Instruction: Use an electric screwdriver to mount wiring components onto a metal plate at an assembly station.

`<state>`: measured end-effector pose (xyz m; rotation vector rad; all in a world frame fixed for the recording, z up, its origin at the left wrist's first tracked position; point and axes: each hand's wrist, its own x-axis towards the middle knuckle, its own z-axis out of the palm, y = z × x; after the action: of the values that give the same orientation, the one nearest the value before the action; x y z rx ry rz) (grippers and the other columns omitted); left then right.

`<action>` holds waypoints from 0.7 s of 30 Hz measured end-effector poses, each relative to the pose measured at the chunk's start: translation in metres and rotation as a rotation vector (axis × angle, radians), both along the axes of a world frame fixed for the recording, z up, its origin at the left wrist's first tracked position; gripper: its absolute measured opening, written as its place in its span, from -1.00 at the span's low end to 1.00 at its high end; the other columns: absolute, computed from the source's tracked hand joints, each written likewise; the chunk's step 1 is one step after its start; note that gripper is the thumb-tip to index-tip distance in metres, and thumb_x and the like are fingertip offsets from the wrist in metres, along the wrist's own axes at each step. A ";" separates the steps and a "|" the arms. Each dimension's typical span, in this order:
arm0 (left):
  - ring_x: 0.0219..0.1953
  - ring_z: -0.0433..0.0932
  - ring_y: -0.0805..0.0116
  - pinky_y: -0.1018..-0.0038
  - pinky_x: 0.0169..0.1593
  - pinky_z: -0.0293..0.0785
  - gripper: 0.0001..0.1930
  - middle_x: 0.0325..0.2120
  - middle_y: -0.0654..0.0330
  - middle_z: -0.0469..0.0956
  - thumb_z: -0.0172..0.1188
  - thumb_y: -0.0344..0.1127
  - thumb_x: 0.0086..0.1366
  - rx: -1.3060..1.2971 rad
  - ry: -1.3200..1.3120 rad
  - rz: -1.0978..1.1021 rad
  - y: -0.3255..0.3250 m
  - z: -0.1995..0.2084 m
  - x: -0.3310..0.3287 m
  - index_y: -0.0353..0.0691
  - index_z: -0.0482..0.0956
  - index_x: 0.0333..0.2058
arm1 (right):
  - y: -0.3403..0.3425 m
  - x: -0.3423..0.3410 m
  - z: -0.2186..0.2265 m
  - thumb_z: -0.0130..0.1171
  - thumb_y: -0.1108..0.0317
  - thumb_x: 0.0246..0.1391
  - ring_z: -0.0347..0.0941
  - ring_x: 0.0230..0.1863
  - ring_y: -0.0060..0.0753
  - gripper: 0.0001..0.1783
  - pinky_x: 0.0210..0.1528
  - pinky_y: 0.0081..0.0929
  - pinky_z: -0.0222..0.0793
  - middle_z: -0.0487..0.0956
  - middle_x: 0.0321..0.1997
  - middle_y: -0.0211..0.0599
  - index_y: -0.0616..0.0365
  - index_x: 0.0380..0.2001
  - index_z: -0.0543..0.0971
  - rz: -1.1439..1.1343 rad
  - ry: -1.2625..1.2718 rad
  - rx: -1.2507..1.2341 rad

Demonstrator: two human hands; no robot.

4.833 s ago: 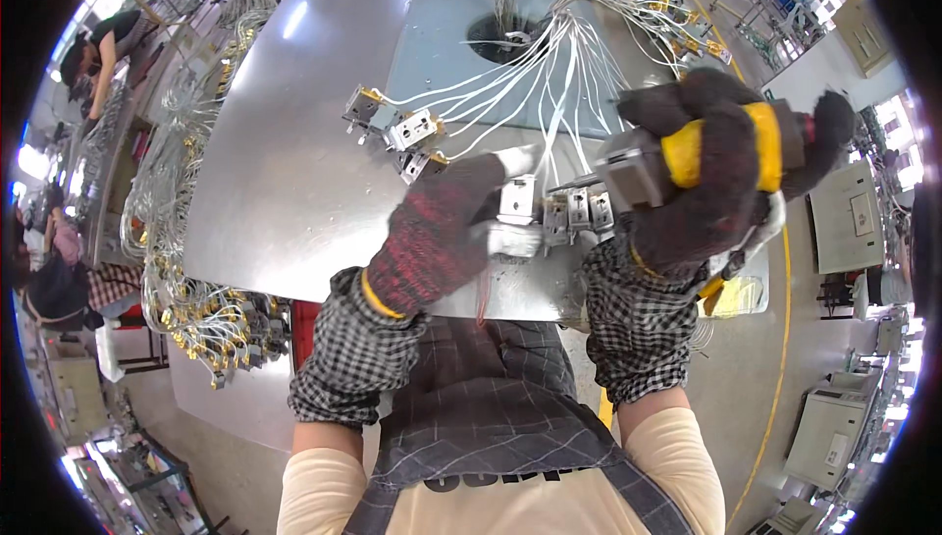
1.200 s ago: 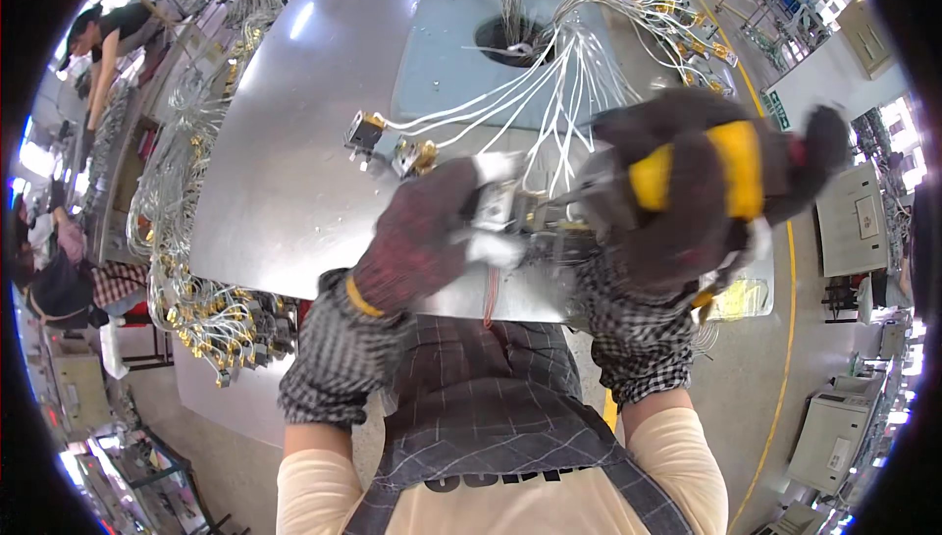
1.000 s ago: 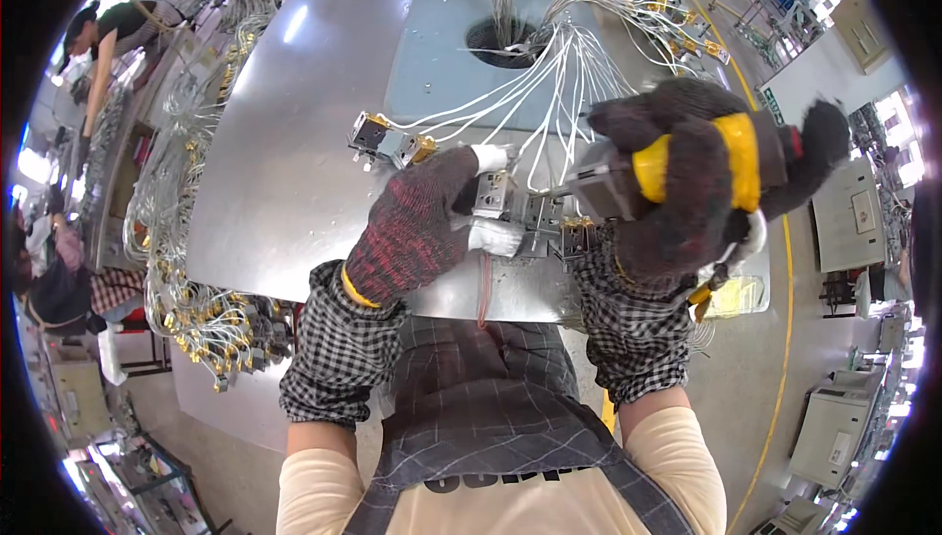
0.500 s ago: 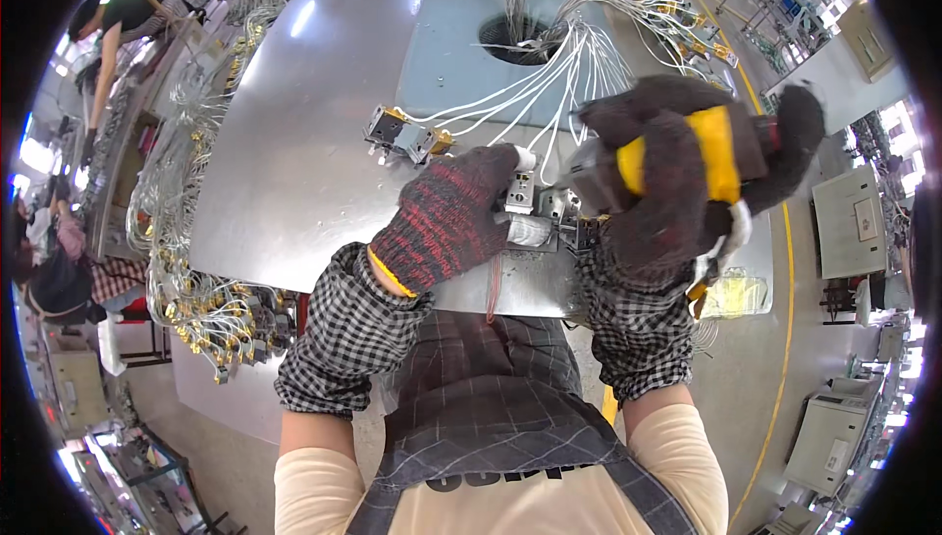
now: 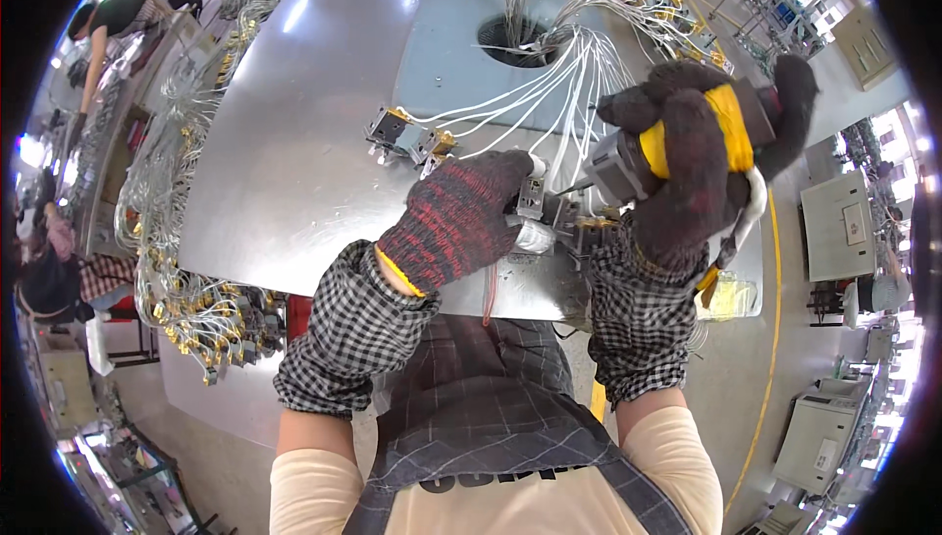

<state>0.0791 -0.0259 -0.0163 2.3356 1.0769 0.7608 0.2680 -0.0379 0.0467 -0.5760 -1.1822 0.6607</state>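
Pinching a small metal block (image 5: 531, 198) between my white-wrapped thumb and forefinger, my left hand (image 5: 456, 216) closes down on it near the front edge of the table (image 5: 285, 172), I think so that it cannot turn or slide. My right hand (image 5: 687, 167) is curled tightly round a boxy grey tool (image 5: 618, 170) banded in yellow, its thin tip angled left toward the block; whether the tip touches it I cannot tell. Holding the tool from the right side probably leaves me a clear view of the block's face.

More blocks sit just right of my left fingertips, partly hidden by the tool, and another cluster of blocks (image 5: 400, 133) lies to the left. White wires (image 5: 559, 88) fan toward me from beside the round hole (image 5: 510, 39), which likely spreads the ends apart within easy reach.

Under the wires is a blue-grey plate (image 5: 432, 74) set on shiny, scuffed metal. A yellowish clear packet (image 5: 731, 296) lies at the right corner. Beyond, bundled harnesses (image 5: 211, 329) hang thickly on my left, a co-worker (image 5: 118, 15) bends over at the upper left, and pale cabinets (image 5: 839, 216) stand past a yellow floor line (image 5: 770, 339)
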 end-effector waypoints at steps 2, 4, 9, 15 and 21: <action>-0.25 0.65 0.20 0.35 -0.15 0.57 -0.32 -0.30 0.08 0.62 0.55 -0.10 -0.08 -0.070 -0.032 -0.010 0.001 -0.001 0.001 -0.16 0.52 0.03 | -0.012 -0.017 0.005 0.17 0.46 0.09 0.53 -0.25 -0.29 -0.26 -0.23 -0.29 0.58 0.53 -0.17 -0.09 0.07 0.31 0.12 -0.094 0.044 0.005; -0.24 0.65 0.22 0.35 -0.15 0.57 -0.32 -0.29 0.09 0.63 0.55 -0.12 -0.08 -0.141 -0.061 -0.011 0.000 0.001 0.000 -0.16 0.51 0.03 | -0.022 -0.036 0.007 0.20 0.49 0.05 0.53 -0.28 -0.29 -0.21 -0.26 -0.24 0.59 0.54 -0.20 -0.13 0.00 0.32 0.10 -0.179 0.092 0.010; -0.20 0.62 0.04 0.26 -0.13 0.54 -0.35 -0.23 0.01 0.59 0.45 -0.05 -0.01 -0.126 -0.020 -0.004 -0.003 -0.001 -0.003 -0.23 0.47 0.03 | -0.021 -0.035 -0.007 0.31 0.47 0.03 0.56 -0.19 -0.25 -0.15 -0.18 -0.04 0.61 0.55 -0.18 -0.12 -0.08 0.33 0.12 -0.229 -0.043 0.051; -0.07 0.57 0.13 0.26 -0.01 0.48 -0.37 -0.03 0.06 0.53 0.42 -0.15 0.02 0.562 -0.080 0.093 0.008 0.018 -0.020 -0.14 0.46 0.09 | -0.024 0.016 -0.080 0.01 0.44 0.29 0.40 0.18 -0.18 -0.43 0.22 -0.21 0.39 0.41 0.18 -0.05 0.14 0.33 0.14 0.199 0.243 -0.124; -0.12 0.61 0.15 0.33 -0.11 0.54 -0.48 -0.04 0.02 0.52 0.30 -0.35 0.18 0.282 0.242 0.257 0.042 0.004 -0.097 -0.14 0.45 0.14 | 0.017 -0.021 -0.084 0.03 0.07 0.33 0.50 0.08 -0.26 -0.43 0.12 -0.39 0.52 0.40 0.19 0.01 0.22 0.23 0.28 0.977 1.062 -0.533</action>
<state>-0.0180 0.0159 -0.0122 2.6086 1.4814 0.7784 0.2468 -0.0206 -0.0372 0.0357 -0.1733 1.8584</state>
